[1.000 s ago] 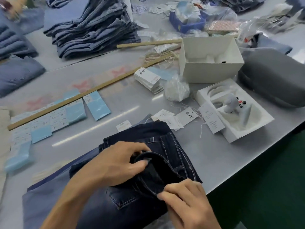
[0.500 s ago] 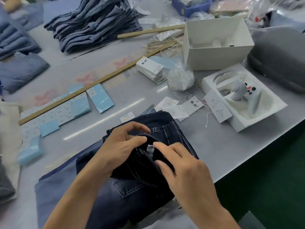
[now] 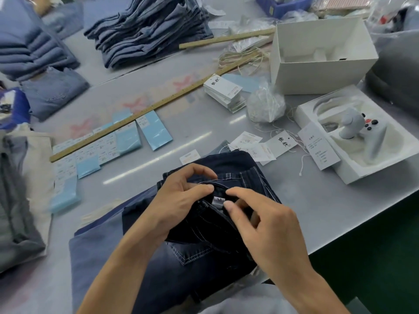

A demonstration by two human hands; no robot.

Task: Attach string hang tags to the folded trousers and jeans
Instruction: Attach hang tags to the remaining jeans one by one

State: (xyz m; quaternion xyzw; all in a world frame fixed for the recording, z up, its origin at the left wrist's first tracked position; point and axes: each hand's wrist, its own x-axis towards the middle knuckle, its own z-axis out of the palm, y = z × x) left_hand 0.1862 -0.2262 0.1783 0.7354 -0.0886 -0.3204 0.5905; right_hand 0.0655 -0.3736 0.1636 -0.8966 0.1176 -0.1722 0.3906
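Hands (image 3: 226, 214) on stitched dark denim jeans (image 3: 229, 166)

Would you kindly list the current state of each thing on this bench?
Dark jeans: folded, waistband held open.
Left hand: pinching the waistband.
Right hand: fingers at the inner label.
Hang tags: loose, unattached.
White box: open.
Jeans stack: folded.

Both hands work the waistband of dark folded denim jeans (image 3: 229, 168): left hand (image 3: 179, 200) pinches it open, right hand (image 3: 260, 225) fingers the small white sewn-in label (image 3: 218, 201) between them.
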